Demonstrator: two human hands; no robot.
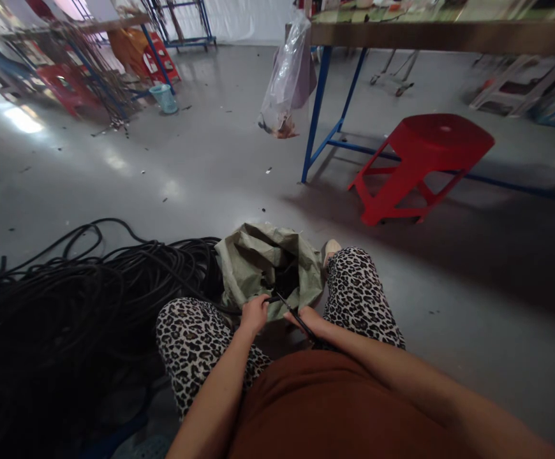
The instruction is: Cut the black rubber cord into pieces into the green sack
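I sit low with my knees apart, in leopard-print trousers. My left hand is closed around a black cable that runs in from the big heap of black cable on my left. My right hand grips a thin dark tool, likely scissors or cutters, angled up toward the cable end. Both hands hover over the mouth of an open green woven sack standing between my knees, with dark pieces inside.
A red plastic stool stands ahead to the right beside a blue-legged workbench. A clear plastic bag hangs from the bench corner. Racks, red stools and a small teal basket are at the far left. Grey floor lies between.
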